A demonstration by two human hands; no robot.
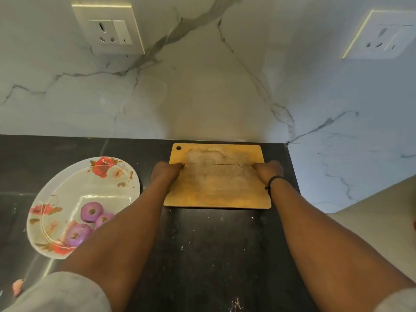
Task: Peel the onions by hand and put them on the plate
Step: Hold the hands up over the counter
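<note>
Three peeled onions [91, 212] already lie on the flowered plate [56, 194] at the lower left of the frame, one of them partly hidden behind the forearm, so the peeling and plating look done and the step in hand seems to be tidying up. No unpeeled onion is in sight. At the centre of the frame the left hand [165, 173] grips the left edge of the wooden cutting board [217, 183], fingers curled over onto its top, and the right hand [269, 171], with a dark band at the wrist, grips the right edge the same way. The board lies flat, its far side close to the wall, with a pale worn patch in its middle and a hanging hole at its upper left corner. If the board is to be shifted or lifted, the next move calls for both hands to act together and keep it level, steering clear of the plate just beside it on the left. The counter [213, 255] is dark stone, flecked with a few pale crumbs, and a scrap of pinkish peel [17, 287] lies at the lower left edge. Behind it rises a white marble-veined wall carrying a socket [110, 31] at upper left and another socket [380, 36] at upper right, where the wall turns a corner.
</note>
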